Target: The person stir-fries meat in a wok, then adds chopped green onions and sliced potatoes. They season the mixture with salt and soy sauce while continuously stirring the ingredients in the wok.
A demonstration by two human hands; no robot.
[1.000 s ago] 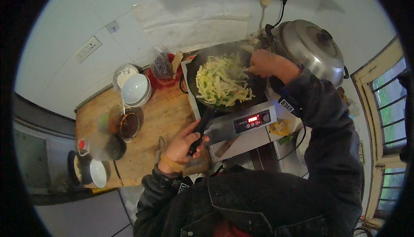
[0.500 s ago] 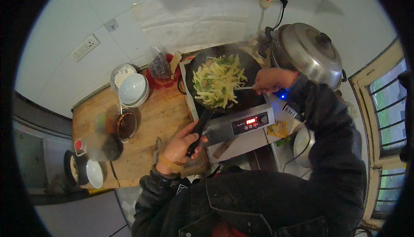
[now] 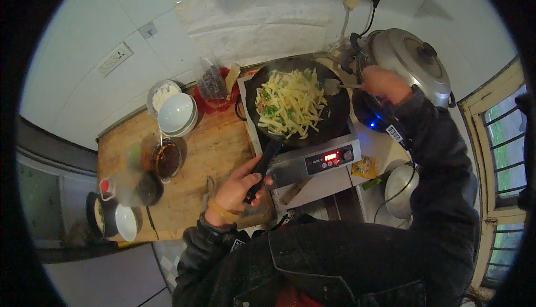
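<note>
My left hand is closed round the black handle of a dark wok. The wok sits on a silver induction cooker with a lit red display. Heaped inside it are pale cut strips of food mixed with green pieces. In my right hand is the handle of a metal spatula. Its blade is over the wok's right side, beside the food's right edge. My right-hand fingers are partly hidden by the back of the hand.
A large lidded metal pot stands right of the wok. On the wooden counter to the left are stacked white bowls and a bowl of dark sauce. A yellow packet and a pale basin lie right of the cooker.
My right hand has moved up and to the right, drawing the spatula from the food's lower right edge toward the wok's upper right side. The left hand keeps its hold on the handle.
</note>
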